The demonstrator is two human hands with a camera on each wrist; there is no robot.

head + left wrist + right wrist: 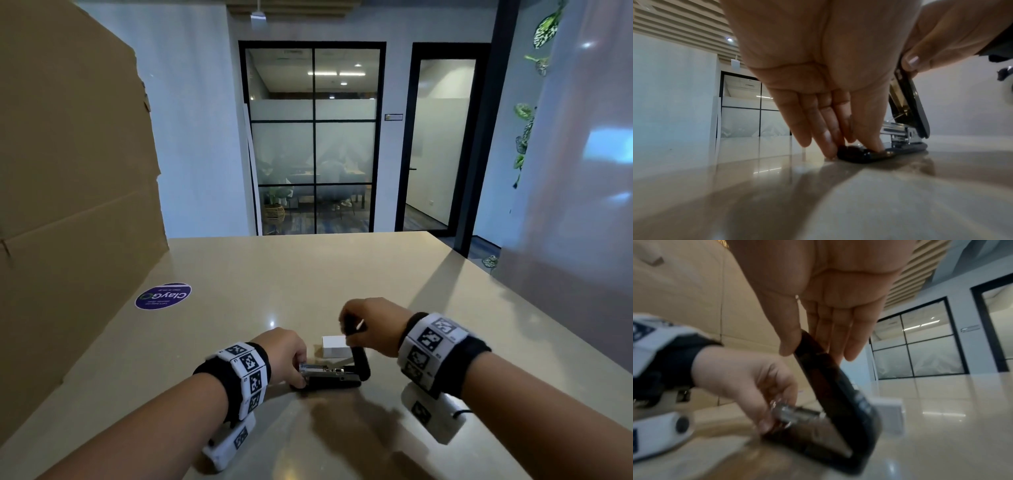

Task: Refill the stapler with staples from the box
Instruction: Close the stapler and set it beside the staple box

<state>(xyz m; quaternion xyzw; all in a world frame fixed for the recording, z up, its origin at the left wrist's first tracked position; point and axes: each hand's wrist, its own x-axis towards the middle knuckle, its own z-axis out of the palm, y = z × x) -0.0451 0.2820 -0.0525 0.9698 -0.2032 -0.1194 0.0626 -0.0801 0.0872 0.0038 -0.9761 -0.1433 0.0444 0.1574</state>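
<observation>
Black stapler (330, 378) base pinched by left hand (286, 356), raised lid gripped by right hand (371, 325).

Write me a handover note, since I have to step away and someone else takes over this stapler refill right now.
Left hand: fingers pinch the front end of the stapler base, pressing it onto the table.
Right hand: grips the stapler's black top cover, swung up nearly upright.
Metal staple channel is exposed; whether it holds staples cannot be told.
White staple box sits just behind the stapler, apparently closed.
Done: stapler opened.
Left: take staples from the box, load the channel, close the cover.
</observation>
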